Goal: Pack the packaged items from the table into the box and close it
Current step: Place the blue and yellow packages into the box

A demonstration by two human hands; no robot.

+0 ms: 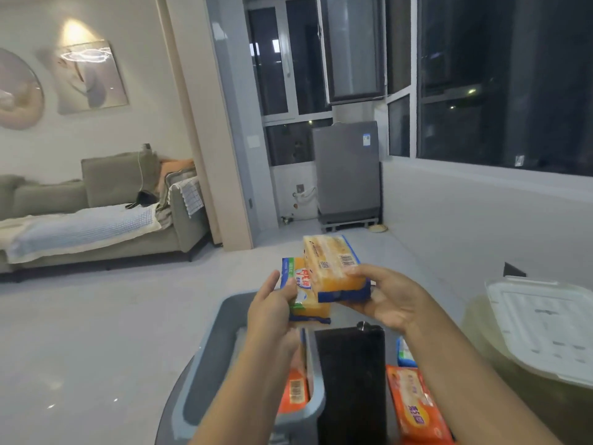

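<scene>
Two yellow soap bars in clear plastic wrap with blue edges are up in the air, above the far end of the grey plastic box (205,364). The left hand (272,306) is closed around the lower yellow bar (308,303), with the thumb on its front. The right hand (385,300) holds the upper yellow bar (333,268) from below, fingers curled under it and thumb on top. The two bars overlap and look like they touch. This looks like the packing step: both bars are picked up but not yet in the box. Next, I think, the hands need to go down and toward the body and let the bars drop flat inside the box, beside the orange packet (295,390) that already lies in it. More packets wait on the worktop to the right: one orange wrapped packet (414,409) and a blue and green one (405,351) mostly hidden by the right arm. A white plastic lid (545,326) lies off to the right; it may be for closing the box, but I cannot be sure. A tall black thing (351,380) stands beside the box, and I cannot tell what it is. Much of the box's inside is hidden by the left arm, and the print on the packs is too blurry to read.
</scene>
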